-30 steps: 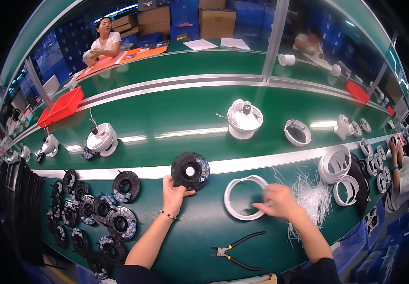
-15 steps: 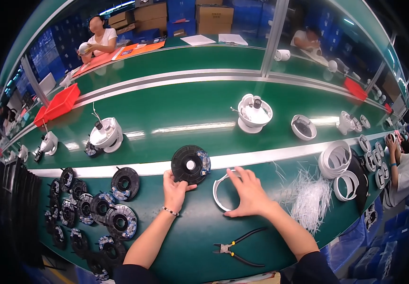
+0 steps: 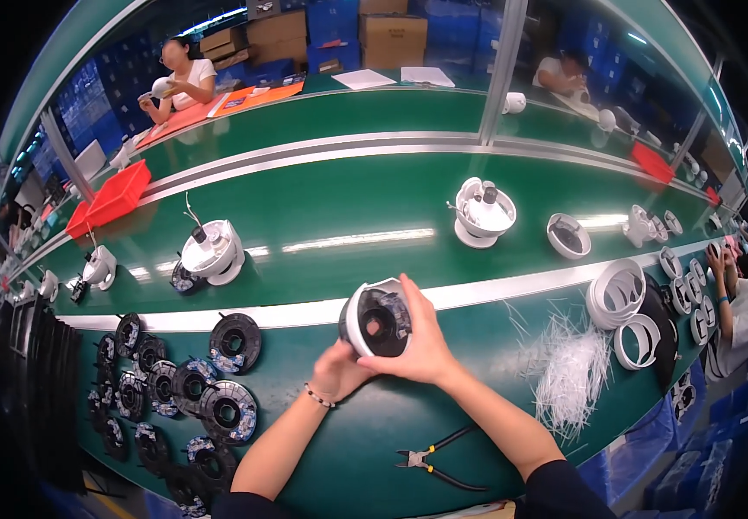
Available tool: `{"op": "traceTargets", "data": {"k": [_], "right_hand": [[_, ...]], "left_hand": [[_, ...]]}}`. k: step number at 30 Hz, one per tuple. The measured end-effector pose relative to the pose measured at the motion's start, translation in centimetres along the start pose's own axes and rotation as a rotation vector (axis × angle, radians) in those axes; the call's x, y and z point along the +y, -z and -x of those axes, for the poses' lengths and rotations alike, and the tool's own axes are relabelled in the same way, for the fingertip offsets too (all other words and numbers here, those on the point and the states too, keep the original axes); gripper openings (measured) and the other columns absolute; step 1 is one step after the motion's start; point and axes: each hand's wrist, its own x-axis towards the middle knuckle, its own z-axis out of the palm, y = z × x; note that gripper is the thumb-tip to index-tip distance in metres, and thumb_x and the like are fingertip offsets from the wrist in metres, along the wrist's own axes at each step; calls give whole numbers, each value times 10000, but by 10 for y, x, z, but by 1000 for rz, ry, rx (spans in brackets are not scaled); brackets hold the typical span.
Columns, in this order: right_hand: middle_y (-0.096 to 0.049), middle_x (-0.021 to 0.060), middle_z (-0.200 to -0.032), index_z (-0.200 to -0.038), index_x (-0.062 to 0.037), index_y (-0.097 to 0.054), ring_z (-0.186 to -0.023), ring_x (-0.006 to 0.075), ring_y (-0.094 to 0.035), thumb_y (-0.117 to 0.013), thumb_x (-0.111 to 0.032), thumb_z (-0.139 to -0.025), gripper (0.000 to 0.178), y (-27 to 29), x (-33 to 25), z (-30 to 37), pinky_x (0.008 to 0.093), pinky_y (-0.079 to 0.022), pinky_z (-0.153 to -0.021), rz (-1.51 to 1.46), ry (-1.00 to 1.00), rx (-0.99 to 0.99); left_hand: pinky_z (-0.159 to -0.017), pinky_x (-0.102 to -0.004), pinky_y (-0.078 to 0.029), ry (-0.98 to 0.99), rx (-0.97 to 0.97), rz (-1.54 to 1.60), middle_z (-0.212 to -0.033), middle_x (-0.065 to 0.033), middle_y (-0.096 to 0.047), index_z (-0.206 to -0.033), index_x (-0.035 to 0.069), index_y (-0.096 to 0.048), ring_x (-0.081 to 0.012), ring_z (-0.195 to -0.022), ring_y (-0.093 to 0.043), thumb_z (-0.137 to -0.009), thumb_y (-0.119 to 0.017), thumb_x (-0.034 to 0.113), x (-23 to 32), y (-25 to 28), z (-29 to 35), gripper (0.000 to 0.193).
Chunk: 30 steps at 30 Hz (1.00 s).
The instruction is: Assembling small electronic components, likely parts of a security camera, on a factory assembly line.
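Note:
Over the near bench, my left hand (image 3: 337, 370) grips a black round plate (image 3: 381, 341) with a circuit board on it, from below and behind. My right hand (image 3: 428, 346) is closed round the right side of a white plastic ring (image 3: 354, 325). The ring sits against the front of the black plate, with the plate's centre and board showing through it. Whether the two are seated together I cannot tell. Most of my left fingers are hidden behind the parts. Cutting pliers (image 3: 430, 458) with black handles lie open on the bench below my hands.
Several black plates with circuit boards (image 3: 228, 410) cover the bench at left. White rings (image 3: 618, 294) and a pile of clear strips (image 3: 568, 376) lie at right. White camera housings (image 3: 483, 216) stand on the green conveyor (image 3: 348, 199). Co-workers (image 3: 188, 80) sit beyond and at right.
The white ring has moved left in my right hand and onto the front of the black plate, which my left hand has turned and lowered slightly. Housings on the conveyor have shifted slightly right.

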Motion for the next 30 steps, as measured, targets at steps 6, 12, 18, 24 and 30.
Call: {"op": "traceTargets", "data": {"k": [6,12,18,24,30], "right_hand": [[-173,256,-1351,-1322,9,-183,-1237,395,-212,-795,-368,-493,1097,-19,-15,-2,454,-213,-1005,68,91,-55],[-148,230,-1376,-1329,-39,-211,-1255,409,-165,-807,-357,-461,1099,1,-16,-17,464,-204,-1008,65,90,-398],[-158,246,-1364,-1326,-25,-206,-1258,406,-164,-795,-356,-466,1094,-21,-36,-8,467,-204,-1006,190,61,-311],[-225,265,-1329,-1321,2,-197,-1238,415,-213,-785,-359,-497,1075,-16,-30,-13,461,-222,-1002,-72,57,-273],[-220,255,-1333,-1324,7,-180,-1242,405,-211,-781,-354,-500,1082,-27,-36,-8,449,-224,-1005,147,66,-298]], "left_hand": [[-987,-415,-310,-83,159,133,-1304,-119,-364,-1297,74,-308,-270,-1190,-373,-796,-276,659,12,3,4,770],[-951,-474,-344,13,232,185,-1248,-124,-416,-1265,101,-362,-302,-1144,-414,-841,-274,579,21,-1,6,645],[-953,-402,-359,-69,307,205,-1235,-108,-448,-1235,80,-406,-258,-1129,-440,-866,-271,515,20,3,12,587],[-925,-411,-389,-89,317,187,-1174,-108,-480,-1195,84,-426,-259,-1069,-480,-857,-314,474,23,-4,16,528],[-915,-408,-397,-76,356,116,-1181,-103,-474,-1211,89,-418,-248,-1076,-473,-858,-317,481,25,0,20,538]]}}
